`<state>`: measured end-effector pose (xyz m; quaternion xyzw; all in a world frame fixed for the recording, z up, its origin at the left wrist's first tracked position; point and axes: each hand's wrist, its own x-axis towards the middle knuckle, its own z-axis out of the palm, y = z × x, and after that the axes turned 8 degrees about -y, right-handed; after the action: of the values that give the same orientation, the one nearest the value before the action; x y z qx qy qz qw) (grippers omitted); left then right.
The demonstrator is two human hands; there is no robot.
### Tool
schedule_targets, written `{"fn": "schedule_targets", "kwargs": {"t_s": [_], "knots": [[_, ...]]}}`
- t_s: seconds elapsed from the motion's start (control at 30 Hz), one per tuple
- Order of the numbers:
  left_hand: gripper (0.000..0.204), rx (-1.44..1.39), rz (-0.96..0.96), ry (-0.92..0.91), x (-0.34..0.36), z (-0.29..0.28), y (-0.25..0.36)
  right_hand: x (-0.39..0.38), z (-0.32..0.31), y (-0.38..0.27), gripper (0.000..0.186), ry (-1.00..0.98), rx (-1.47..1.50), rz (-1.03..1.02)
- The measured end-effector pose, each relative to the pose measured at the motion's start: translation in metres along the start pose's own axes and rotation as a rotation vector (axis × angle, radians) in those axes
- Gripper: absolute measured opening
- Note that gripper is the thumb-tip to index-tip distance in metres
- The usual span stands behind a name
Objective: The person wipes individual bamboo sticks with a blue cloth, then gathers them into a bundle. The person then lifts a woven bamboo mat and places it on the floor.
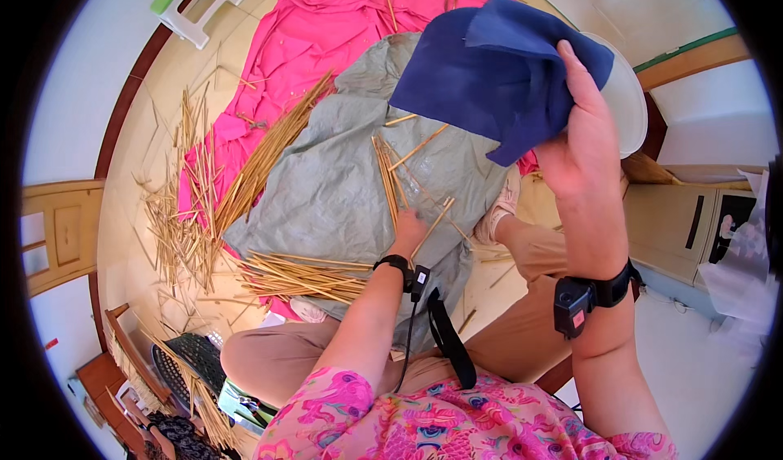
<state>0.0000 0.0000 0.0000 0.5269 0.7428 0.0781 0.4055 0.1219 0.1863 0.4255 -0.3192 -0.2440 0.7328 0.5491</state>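
Observation:
My right hand [575, 142] is raised at the right and grips a dark blue cloth [489, 77], its thumb lying over the cloth's edge. The cloth hangs spread out over the far part of a grey-green sheet [326, 174]. Lower and nearer the middle, my left hand [410, 230] is closed around a few thin straw stalks [385, 170], which stick out beyond it; its fingertips are partly hidden. A few loose stalks [420, 148] lie just under the blue cloth's near edge.
A long straw bundle [277, 150] lies along the sheet's left side, and another straw pile [302, 276] sits by my left knee. Loose straw [183, 223] litters the floor. Beyond are a pink cloth [326, 11], a green-and-white stool [196, 3] and a white round tub [628, 101].

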Motion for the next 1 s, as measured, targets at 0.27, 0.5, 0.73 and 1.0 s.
{"fn": "schedule_targets", "kwargs": {"t_s": [0.27, 0.5, 0.73, 1.0], "knots": [[0.044, -0.627, 0.077, -0.472, -0.031, -0.113, 0.034, 0.005, 0.003, 0.014, 0.026, -0.021, -0.097, 0.019], [0.036, -1.061, 0.024, -0.126, -0.12, -0.254, 0.047, 0.001, 0.013, 0.043, 0.02, -0.099, -0.22, 0.085], [0.016, -1.346, 0.25, -0.03, -0.171, -0.302, 0.082, -0.045, 0.038, 0.1, 0.025, -0.354, -0.412, 0.199], [0.02, -0.718, 0.254, 0.191, -0.171, -0.274, 0.09, -0.081, 0.037, 0.163, 0.024, -0.549, -0.696, 0.133]]}}
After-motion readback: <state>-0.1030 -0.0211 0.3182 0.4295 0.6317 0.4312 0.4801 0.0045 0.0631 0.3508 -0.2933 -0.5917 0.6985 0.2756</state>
